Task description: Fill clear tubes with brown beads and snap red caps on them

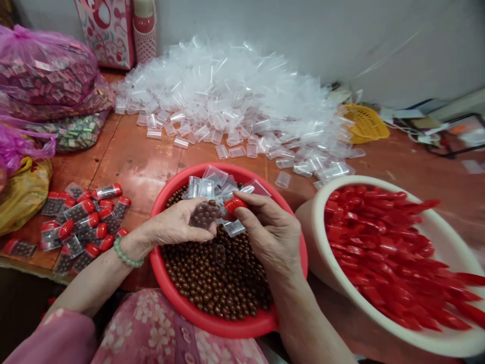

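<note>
My left hand (178,221) is closed around a small clear plastic case (205,215) filled with brown balls. Between the thumb and fingers of my right hand (270,230) is a red plastic cap (234,204), held close to the case's right end. Whether cap and case touch, I cannot tell. Both hands are over a red basin (161,298) of brown chocolate-like balls (212,283). Several empty clear cases (206,188) rest on the balls at the basin's far side.
A cream tub (316,227) of red caps (379,253) stands right. Filled red-capped cases (85,222) lie left. Behind is a heap of clear cases (235,96), beside a yellow basket (366,124). Purple bags (45,65), a patterned bag (108,33) and a bottle (144,30) stand back left.
</note>
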Demonstrator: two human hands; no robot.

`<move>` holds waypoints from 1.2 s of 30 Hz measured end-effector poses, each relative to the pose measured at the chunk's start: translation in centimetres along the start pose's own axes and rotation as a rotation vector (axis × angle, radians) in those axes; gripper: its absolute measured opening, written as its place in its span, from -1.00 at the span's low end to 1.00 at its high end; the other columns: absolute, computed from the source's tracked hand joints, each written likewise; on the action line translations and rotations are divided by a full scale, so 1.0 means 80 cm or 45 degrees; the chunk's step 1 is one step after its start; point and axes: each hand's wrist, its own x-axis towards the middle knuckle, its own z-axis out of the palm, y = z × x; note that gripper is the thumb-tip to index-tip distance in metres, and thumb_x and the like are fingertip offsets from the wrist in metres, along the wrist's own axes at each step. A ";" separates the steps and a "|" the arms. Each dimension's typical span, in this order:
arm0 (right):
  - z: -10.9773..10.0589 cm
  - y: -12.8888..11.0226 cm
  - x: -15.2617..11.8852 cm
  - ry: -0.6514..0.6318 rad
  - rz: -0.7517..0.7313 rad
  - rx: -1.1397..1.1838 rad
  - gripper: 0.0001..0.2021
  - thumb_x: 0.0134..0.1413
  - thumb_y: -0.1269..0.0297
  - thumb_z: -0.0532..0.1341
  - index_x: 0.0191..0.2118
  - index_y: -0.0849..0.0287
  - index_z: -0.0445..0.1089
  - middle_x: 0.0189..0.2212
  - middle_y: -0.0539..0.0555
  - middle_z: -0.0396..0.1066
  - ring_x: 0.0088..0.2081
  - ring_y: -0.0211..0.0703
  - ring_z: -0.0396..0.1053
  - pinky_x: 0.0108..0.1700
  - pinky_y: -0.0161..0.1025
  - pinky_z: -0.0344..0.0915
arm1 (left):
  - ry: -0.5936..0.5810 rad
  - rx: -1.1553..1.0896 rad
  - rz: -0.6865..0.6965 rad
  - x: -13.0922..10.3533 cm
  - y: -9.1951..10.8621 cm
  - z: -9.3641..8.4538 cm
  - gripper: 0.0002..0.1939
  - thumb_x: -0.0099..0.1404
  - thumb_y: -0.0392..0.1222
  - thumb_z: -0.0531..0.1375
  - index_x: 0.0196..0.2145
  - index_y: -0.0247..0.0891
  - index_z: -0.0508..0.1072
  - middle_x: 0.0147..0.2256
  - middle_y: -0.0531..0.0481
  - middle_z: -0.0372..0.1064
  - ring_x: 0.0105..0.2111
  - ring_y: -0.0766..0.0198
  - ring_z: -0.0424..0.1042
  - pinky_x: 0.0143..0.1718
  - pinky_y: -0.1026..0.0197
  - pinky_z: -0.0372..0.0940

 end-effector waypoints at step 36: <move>-0.013 -0.004 0.031 -0.261 -0.176 -0.254 -0.92 0.06 0.30 0.34 -0.27 0.06 0.50 -0.38 -0.03 0.54 -0.38 -0.24 0.45 -0.33 -0.28 0.38 | 0.085 -0.235 -0.083 -0.007 -0.004 -0.008 -0.69 0.15 -0.11 0.31 -0.27 -0.34 0.33 -0.39 0.03 0.35 -0.50 0.47 0.28 -0.46 0.33 0.14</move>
